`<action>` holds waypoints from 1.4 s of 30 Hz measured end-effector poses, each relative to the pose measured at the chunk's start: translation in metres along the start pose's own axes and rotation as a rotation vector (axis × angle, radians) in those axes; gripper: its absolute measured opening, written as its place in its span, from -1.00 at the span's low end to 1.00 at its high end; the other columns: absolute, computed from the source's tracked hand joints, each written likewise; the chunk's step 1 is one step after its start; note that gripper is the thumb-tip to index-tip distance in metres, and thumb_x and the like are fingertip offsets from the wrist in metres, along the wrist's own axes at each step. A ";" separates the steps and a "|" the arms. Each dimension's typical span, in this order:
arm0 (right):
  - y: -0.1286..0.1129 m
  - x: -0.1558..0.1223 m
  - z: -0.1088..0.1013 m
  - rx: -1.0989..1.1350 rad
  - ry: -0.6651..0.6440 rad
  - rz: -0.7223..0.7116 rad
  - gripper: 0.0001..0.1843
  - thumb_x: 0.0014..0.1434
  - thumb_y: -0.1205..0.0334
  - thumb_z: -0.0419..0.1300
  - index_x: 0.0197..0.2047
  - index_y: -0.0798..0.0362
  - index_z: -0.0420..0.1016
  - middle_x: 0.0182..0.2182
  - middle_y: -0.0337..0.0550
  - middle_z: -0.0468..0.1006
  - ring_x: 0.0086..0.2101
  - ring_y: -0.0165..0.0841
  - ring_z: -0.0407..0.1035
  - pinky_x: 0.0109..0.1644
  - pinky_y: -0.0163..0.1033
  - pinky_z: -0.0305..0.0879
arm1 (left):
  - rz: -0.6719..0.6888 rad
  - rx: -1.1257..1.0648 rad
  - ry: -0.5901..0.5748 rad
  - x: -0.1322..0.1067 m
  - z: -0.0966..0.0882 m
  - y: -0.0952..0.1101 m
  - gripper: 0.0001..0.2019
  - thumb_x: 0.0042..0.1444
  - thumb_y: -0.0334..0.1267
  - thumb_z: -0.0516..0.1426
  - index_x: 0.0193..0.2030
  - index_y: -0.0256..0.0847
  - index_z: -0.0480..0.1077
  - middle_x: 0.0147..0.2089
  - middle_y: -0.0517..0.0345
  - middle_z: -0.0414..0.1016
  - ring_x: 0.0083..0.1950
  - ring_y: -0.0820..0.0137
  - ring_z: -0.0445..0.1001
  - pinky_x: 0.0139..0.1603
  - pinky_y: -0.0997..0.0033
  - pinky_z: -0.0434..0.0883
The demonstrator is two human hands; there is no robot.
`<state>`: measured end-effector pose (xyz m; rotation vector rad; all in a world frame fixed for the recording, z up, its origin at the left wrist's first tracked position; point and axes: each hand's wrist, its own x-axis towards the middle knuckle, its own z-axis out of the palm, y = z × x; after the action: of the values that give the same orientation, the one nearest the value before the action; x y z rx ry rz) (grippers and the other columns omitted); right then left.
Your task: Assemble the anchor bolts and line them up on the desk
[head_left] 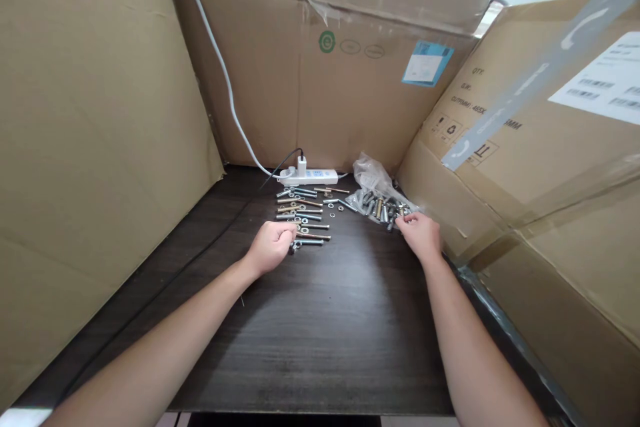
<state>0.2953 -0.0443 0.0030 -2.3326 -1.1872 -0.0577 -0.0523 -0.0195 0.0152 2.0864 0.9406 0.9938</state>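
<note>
My left hand (271, 247) is curled closed on a bolt (306, 242) at the near end of a row of bolts (301, 213) laid side by side on the dark wooden table (320, 333). My right hand (419, 232) reaches into a loose heap of bolts and nuts (383, 208) lying on a clear plastic bag (371, 177). Its fingers are bent and pinched among the pieces; what they grip is too small to make out. A few washers (334, 205) lie between the row and the heap.
Large cardboard boxes wall in the table on the left (95, 127), at the back (340, 60) and on the right (545, 140). A white power strip (310, 177) with a plugged charger lies at the back, its white cable running up the left.
</note>
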 end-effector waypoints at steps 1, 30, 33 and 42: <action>0.000 0.000 -0.001 0.038 0.021 -0.020 -0.72 -0.04 -0.01 0.13 -0.43 0.01 0.52 -0.51 -0.10 0.54 -0.43 -0.23 0.40 -0.38 -0.24 0.20 | -0.002 0.003 0.000 0.000 0.000 0.000 -0.78 -0.05 -0.38 -0.13 -0.68 -0.22 0.00 -0.65 0.27 -0.01 -0.56 0.53 0.00 -0.51 0.50 0.02; -0.095 -0.113 0.001 0.654 -0.475 -0.752 -0.89 0.04 0.32 0.07 -0.30 0.01 0.22 -0.60 -0.41 0.17 -0.59 -0.50 0.07 -0.49 -0.39 0.05 | -0.009 0.114 -0.200 -0.013 0.011 0.031 -0.85 0.19 -0.20 0.00 -0.15 -0.18 0.23 -0.32 0.24 0.34 -0.40 0.49 0.28 -0.38 0.49 0.23; -0.095 -0.113 0.001 0.684 -0.447 -0.729 -0.88 0.02 0.34 0.07 -0.32 0.02 0.21 -0.61 -0.42 0.14 -0.60 -0.51 0.05 -0.50 -0.39 0.01 | -0.009 0.141 -0.196 -0.012 0.011 0.032 -0.86 0.19 -0.19 0.00 -0.16 -0.17 0.23 -0.33 0.26 0.34 -0.46 0.53 0.24 -0.41 0.49 0.21; -0.092 -0.112 0.001 0.676 -0.560 -0.731 -0.85 0.17 0.17 0.07 -0.21 0.04 0.31 -0.60 -0.39 0.22 -0.60 -0.50 0.09 -0.49 -0.37 0.02 | 0.130 0.162 -0.200 -0.011 0.015 0.028 -0.85 0.19 -0.34 -0.02 -0.11 -0.19 0.27 -0.16 0.15 0.36 -0.34 0.50 0.32 -0.27 0.48 0.31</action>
<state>0.1558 -0.0826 0.0119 -1.2710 -1.9035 0.6686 -0.0360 -0.0475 0.0256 2.3580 0.8148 0.7754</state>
